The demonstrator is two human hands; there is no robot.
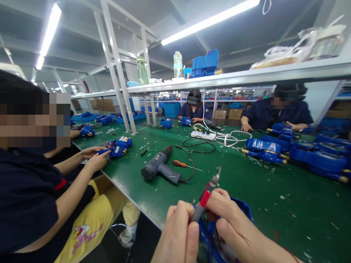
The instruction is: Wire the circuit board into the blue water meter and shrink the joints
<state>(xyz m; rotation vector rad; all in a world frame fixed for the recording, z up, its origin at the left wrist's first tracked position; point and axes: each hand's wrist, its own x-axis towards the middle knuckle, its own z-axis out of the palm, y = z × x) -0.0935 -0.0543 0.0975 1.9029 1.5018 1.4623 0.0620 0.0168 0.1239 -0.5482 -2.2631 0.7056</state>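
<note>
My left hand (179,230) is closed around the grey end of a pair of pliers (205,199) with red-and-grey handles. The metal jaws point up and away, above my right hand. My right hand (236,223) is curled over a blue plastic housing (244,210) at the table's near edge, its fingertips close to the pliers. Whatever those fingers pinch is hidden behind the tool and the hand. Some inner parts of the housing show between my hands, partly covered.
A grey heat gun (161,168), an orange-handled screwdriver (179,163) and a white power strip (203,135) lie ahead on the green table (233,182). Blue housings (263,148) cluster at right. A co-worker's hands (95,157) work at left; other people sit opposite. A shelf (233,75) spans overhead.
</note>
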